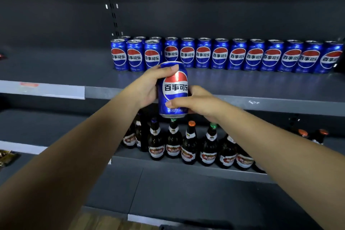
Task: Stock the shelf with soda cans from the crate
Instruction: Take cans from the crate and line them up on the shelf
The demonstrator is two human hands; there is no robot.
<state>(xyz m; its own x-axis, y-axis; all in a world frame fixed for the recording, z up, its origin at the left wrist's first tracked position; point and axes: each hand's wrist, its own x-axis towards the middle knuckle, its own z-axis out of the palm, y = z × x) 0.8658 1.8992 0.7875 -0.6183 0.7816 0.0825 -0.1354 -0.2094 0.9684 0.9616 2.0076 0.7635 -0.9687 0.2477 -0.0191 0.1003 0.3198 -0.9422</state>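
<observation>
While left hand [149,84] and right hand [198,103] grip it, soda can [174,90] (upright) between them

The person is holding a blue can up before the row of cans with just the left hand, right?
Not quite: the head view shows both hands gripping the blue can, the left hand near its top, the right hand near its bottom, before the row of cans.
</observation>
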